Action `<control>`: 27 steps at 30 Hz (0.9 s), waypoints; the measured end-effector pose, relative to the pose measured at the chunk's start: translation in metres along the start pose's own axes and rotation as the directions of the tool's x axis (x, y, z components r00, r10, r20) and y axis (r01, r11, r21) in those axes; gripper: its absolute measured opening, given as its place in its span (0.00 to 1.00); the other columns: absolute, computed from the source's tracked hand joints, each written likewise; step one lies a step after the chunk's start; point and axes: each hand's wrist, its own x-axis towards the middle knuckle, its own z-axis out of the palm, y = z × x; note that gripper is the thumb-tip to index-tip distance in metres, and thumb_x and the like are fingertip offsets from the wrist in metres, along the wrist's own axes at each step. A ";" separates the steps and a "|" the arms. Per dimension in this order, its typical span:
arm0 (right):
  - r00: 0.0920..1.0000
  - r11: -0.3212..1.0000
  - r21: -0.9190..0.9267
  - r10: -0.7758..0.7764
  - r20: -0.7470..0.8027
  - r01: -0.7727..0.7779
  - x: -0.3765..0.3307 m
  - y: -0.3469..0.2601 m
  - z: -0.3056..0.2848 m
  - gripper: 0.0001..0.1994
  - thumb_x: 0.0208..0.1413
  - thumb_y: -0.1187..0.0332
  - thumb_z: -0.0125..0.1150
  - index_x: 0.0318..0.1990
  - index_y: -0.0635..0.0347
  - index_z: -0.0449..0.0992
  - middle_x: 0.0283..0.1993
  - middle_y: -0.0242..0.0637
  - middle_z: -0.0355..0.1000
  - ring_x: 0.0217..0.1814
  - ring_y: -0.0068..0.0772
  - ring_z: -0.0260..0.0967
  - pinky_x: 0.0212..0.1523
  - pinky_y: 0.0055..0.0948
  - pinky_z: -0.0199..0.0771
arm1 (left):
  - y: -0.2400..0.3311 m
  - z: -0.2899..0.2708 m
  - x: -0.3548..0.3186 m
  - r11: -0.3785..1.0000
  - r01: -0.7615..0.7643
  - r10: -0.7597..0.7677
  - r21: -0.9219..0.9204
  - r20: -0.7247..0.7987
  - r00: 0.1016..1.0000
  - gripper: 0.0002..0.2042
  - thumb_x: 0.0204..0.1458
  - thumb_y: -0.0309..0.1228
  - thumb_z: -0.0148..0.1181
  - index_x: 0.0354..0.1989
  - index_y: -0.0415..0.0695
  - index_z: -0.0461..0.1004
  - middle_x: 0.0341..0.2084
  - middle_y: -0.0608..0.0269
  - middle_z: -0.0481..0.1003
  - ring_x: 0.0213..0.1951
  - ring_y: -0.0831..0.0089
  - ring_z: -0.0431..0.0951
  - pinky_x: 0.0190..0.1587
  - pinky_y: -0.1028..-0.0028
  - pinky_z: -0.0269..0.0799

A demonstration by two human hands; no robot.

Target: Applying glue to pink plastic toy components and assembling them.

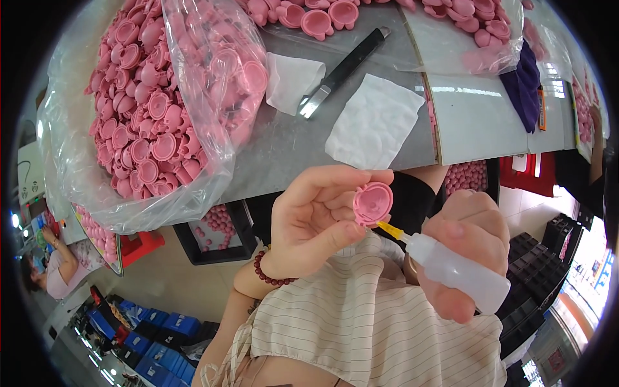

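Note:
Between the thumb and fingers of my left hand (pixel 316 222) is a pink cup-shaped plastic part (pixel 373 202), its hollow side facing me. My right hand (pixel 469 240) is wrapped round a translucent white squeeze bottle (pixel 458 271). The bottle's thin yellow nozzle (pixel 391 229) points at the lower rim of the pink part, touching it or very close; I cannot tell which. Whatever liquid the bottle may hold cannot be made out. Both hands are held in front of the table's near edge, above my lap.
A clear plastic bag (pixel 222 77) full of pink parts (pixel 148 97) fills the table's left. Beyond my hands lie a black-handled utility knife (pixel 348 68) and two white cloths or tissues (pixel 377 122). More pink parts (pixel 317 22) lie at the back. A dark crate (pixel 222 235) stands below the table.

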 end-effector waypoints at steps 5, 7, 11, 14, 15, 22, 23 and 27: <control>0.999 1.000 -0.003 0.019 -0.035 -0.019 -0.001 -0.002 0.003 0.33 0.47 0.39 0.38 0.35 0.69 0.68 0.16 0.33 0.58 0.16 0.24 0.53 0.12 0.19 0.47 | 0.001 0.000 0.000 1.000 0.009 -0.009 0.000 0.009 1.000 0.21 0.42 0.22 0.56 0.45 0.36 0.56 0.45 0.38 0.61 0.38 0.67 0.72 0.40 0.73 0.70; 0.999 1.000 -0.002 0.020 -0.038 -0.020 -0.001 -0.003 0.002 0.33 0.47 0.39 0.37 0.35 0.69 0.68 0.16 0.33 0.58 0.16 0.24 0.53 0.13 0.19 0.47 | 0.001 0.001 0.000 1.000 0.000 0.000 0.006 0.035 0.999 0.21 0.42 0.22 0.56 0.45 0.36 0.56 0.45 0.38 0.61 0.39 0.67 0.72 0.40 0.73 0.70; 0.999 0.999 -0.034 0.019 -0.030 -0.020 0.000 -0.002 0.002 0.33 0.48 0.39 0.36 0.35 0.69 0.68 0.18 0.33 0.58 0.16 0.24 0.52 0.12 0.19 0.47 | 0.000 -0.002 0.002 0.999 -0.018 0.021 -0.034 0.092 0.996 0.20 0.43 0.19 0.53 0.46 0.35 0.56 0.47 0.41 0.60 0.42 0.70 0.69 0.43 0.75 0.66; 0.991 1.000 -0.001 0.009 -0.132 -0.009 -0.003 -0.001 0.008 0.34 0.48 0.39 0.36 0.35 0.70 0.69 0.18 0.33 0.57 0.15 0.24 0.51 0.11 0.19 0.45 | 0.000 -0.005 0.000 0.997 -0.015 0.026 -0.073 0.156 0.987 0.20 0.44 0.15 0.49 0.47 0.34 0.56 0.48 0.43 0.59 0.45 0.72 0.66 0.46 0.77 0.63; 0.978 0.999 0.024 0.028 -0.204 -0.024 -0.004 0.000 0.010 0.34 0.48 0.40 0.36 0.35 0.71 0.69 0.17 0.33 0.56 0.15 0.24 0.51 0.11 0.18 0.43 | -0.001 -0.006 0.000 0.998 -0.003 0.013 -0.067 0.149 0.989 0.20 0.43 0.15 0.49 0.47 0.34 0.56 0.48 0.43 0.60 0.45 0.72 0.67 0.46 0.77 0.63; 0.982 0.994 -0.032 -0.111 -0.152 0.108 0.001 0.007 0.010 0.35 0.48 0.40 0.37 0.35 0.73 0.69 0.16 0.32 0.53 0.15 0.23 0.49 0.11 0.19 0.41 | 0.001 -0.003 0.002 0.998 -0.042 0.050 -0.054 0.161 0.986 0.20 0.43 0.15 0.49 0.47 0.34 0.57 0.48 0.43 0.60 0.45 0.72 0.67 0.45 0.77 0.64; 0.983 0.996 -0.028 -0.093 -0.158 0.090 0.000 0.007 0.010 0.35 0.48 0.40 0.37 0.35 0.73 0.69 0.16 0.32 0.53 0.15 0.23 0.49 0.10 0.19 0.40 | 0.002 -0.003 0.001 0.998 -0.035 0.042 -0.045 0.156 0.987 0.20 0.43 0.15 0.49 0.47 0.33 0.57 0.48 0.43 0.60 0.45 0.71 0.67 0.45 0.77 0.64; 0.965 0.997 -0.031 -0.074 -0.251 0.068 -0.001 0.006 0.012 0.36 0.48 0.40 0.34 0.34 0.73 0.69 0.16 0.33 0.54 0.14 0.23 0.48 0.10 0.19 0.40 | 0.003 -0.006 -0.002 0.999 0.004 0.001 -0.034 0.148 0.989 0.20 0.43 0.16 0.50 0.47 0.33 0.57 0.48 0.43 0.60 0.44 0.71 0.68 0.45 0.76 0.65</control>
